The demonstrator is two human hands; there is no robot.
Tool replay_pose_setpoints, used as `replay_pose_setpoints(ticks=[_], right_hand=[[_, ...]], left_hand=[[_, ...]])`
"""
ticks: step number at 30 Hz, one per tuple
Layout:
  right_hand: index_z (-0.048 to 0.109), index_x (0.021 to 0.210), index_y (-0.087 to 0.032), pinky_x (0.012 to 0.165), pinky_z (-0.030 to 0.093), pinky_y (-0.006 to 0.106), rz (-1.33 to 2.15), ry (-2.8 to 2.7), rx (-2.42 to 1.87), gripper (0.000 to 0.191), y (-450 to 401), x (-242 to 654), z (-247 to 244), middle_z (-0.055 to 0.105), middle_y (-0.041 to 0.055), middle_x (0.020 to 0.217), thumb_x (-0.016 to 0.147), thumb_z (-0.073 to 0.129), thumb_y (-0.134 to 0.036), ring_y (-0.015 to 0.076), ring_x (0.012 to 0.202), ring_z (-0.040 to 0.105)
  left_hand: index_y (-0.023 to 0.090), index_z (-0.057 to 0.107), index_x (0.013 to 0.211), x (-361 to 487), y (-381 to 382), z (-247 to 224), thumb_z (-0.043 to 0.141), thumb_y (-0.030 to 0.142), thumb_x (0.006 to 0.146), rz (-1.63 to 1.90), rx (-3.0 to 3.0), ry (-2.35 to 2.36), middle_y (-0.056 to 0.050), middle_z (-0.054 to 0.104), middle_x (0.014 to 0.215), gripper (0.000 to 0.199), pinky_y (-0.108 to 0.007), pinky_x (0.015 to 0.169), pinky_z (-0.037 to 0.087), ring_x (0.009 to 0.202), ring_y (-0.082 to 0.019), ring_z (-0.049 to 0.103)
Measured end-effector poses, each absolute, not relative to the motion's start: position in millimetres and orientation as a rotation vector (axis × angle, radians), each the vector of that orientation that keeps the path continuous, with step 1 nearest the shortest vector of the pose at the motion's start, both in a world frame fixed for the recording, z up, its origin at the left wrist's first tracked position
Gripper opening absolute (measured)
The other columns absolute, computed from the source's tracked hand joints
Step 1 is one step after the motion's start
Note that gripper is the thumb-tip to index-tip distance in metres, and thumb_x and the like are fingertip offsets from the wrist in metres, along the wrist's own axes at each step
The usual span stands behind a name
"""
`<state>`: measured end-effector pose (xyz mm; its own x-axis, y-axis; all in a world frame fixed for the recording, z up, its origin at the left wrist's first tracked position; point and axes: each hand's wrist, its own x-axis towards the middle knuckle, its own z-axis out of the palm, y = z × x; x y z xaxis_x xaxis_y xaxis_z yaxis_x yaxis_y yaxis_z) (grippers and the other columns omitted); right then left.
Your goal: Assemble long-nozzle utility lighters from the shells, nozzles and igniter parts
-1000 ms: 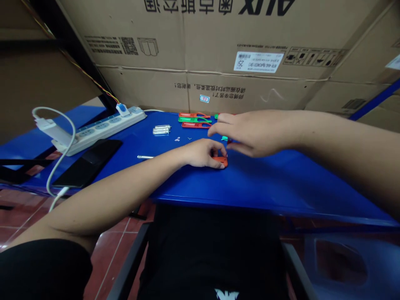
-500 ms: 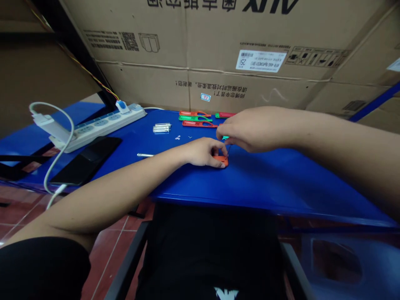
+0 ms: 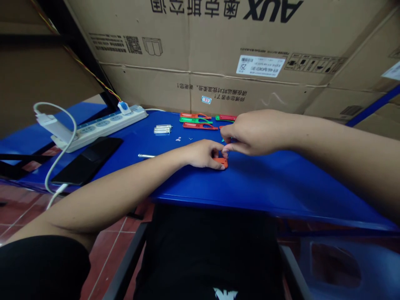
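My left hand (image 3: 206, 154) grips a small orange plastic piece (image 3: 223, 162) flat on the blue table, thumb and fingers around its left part. My right hand (image 3: 246, 135) is closed above and to the right, pinching a thin dark tool (image 3: 227, 156) whose lower end meets the orange piece. Behind the hands lie long orange, green and red plastic pieces (image 3: 200, 125), with another red and green one (image 3: 225, 118) beside them. Part of a green piece shows under my right hand. Several clear cylinders (image 3: 162, 129) and tiny pale bits (image 3: 178, 138) are on the left.
A metallic rod (image 3: 146, 156) lies by my left forearm. Further left are a black phone (image 3: 89, 160) on a white cable and a power strip (image 3: 100, 125) with plugs. A large cardboard box (image 3: 212, 50) stands behind the blue table (image 3: 193, 187).
My right fingers have come lower and nearer to the orange piece with the thin tool. My left hand stays on the piece. The view has shifted slightly.
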<state>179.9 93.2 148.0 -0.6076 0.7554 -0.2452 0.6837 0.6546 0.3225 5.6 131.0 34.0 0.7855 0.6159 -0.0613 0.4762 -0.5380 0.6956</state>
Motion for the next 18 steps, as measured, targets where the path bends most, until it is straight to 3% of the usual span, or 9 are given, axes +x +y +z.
replay_pose_setpoints(ticks=[3, 5, 8, 11, 14, 16, 18], right_hand=[[0.062, 0.114, -0.021, 0.055, 0.028, 0.030, 0.259, 2.499, 1.168, 0.039, 94.2, 180.3, 149.7, 0.067, 0.0072, 0.083, 0.092, 0.050, -0.051, 0.0185, 0.061, 0.052], [0.060, 0.119, -0.021, 0.056, 0.031, 0.030, 0.183, 2.488, 1.139, 0.037, 95.4, 180.7, 152.3, 0.069, 0.0080, 0.093, 0.089, 0.057, -0.043, 0.0197, 0.068, 0.056], [0.063, 0.112, -0.023, 0.056, 0.032, 0.029, 0.129, 2.452, 1.121, 0.026, 96.5, 179.1, 155.2, 0.069, 0.0056, 0.092, 0.086, 0.059, -0.027, 0.0181, 0.069, 0.057], [0.067, 0.103, -0.022, 0.055, 0.031, 0.029, 0.262, 2.422, 1.157, 0.021, 96.0, 175.7, 153.3, 0.067, 0.0059, 0.082, 0.090, 0.056, -0.035, 0.0189, 0.065, 0.056], [0.070, 0.092, -0.017, 0.054, 0.032, 0.031, 0.474, 2.332, 1.193, 0.043, 95.2, 174.3, 148.9, 0.064, 0.0097, 0.072, 0.097, 0.042, -0.050, 0.0217, 0.063, 0.057], [0.069, 0.099, -0.016, 0.055, 0.032, 0.031, 0.456, 2.351, 1.157, 0.045, 95.6, 175.5, 147.3, 0.066, 0.0108, 0.077, 0.098, 0.040, -0.051, 0.0220, 0.065, 0.058], [0.065, 0.110, -0.017, 0.055, 0.033, 0.030, 0.346, 2.404, 1.105, 0.034, 97.2, 177.9, 147.4, 0.069, 0.0096, 0.088, 0.093, 0.054, -0.044, 0.0210, 0.069, 0.059]], left_hand=[[0.018, 0.069, 0.100, 5.4, 131.3, 33.2, 0.076, 0.036, 0.076, 0.253, 2.244, 0.803, 0.001, 0.065, 0.079, 0.031, -0.025, 0.064, 0.038, 0.068, -0.012, 0.056], [0.018, 0.069, 0.101, 5.6, 131.5, 32.5, 0.076, 0.036, 0.076, 0.261, 2.246, 0.798, 0.001, 0.064, 0.079, 0.031, -0.025, 0.065, 0.038, 0.068, -0.012, 0.056], [0.019, 0.069, 0.102, 5.9, 132.1, 31.7, 0.076, 0.036, 0.076, 0.271, 2.251, 0.792, 0.001, 0.064, 0.078, 0.032, -0.025, 0.064, 0.038, 0.068, -0.012, 0.055], [0.019, 0.069, 0.102, 6.0, 132.5, 31.6, 0.076, 0.036, 0.076, 0.271, 2.254, 0.789, 0.002, 0.065, 0.078, 0.032, -0.025, 0.064, 0.037, 0.067, -0.011, 0.055], [0.019, 0.070, 0.102, 5.8, 132.5, 32.5, 0.077, 0.037, 0.075, 0.265, 2.259, 0.793, 0.002, 0.064, 0.078, 0.033, -0.025, 0.064, 0.037, 0.067, -0.012, 0.055], [0.020, 0.070, 0.102, 5.6, 132.2, 33.0, 0.077, 0.037, 0.075, 0.262, 2.260, 0.798, 0.002, 0.064, 0.078, 0.033, -0.024, 0.064, 0.037, 0.067, -0.012, 0.055], [0.020, 0.070, 0.103, 5.4, 131.8, 33.2, 0.077, 0.037, 0.075, 0.264, 2.261, 0.800, 0.002, 0.065, 0.079, 0.033, -0.025, 0.064, 0.037, 0.067, -0.012, 0.055]])
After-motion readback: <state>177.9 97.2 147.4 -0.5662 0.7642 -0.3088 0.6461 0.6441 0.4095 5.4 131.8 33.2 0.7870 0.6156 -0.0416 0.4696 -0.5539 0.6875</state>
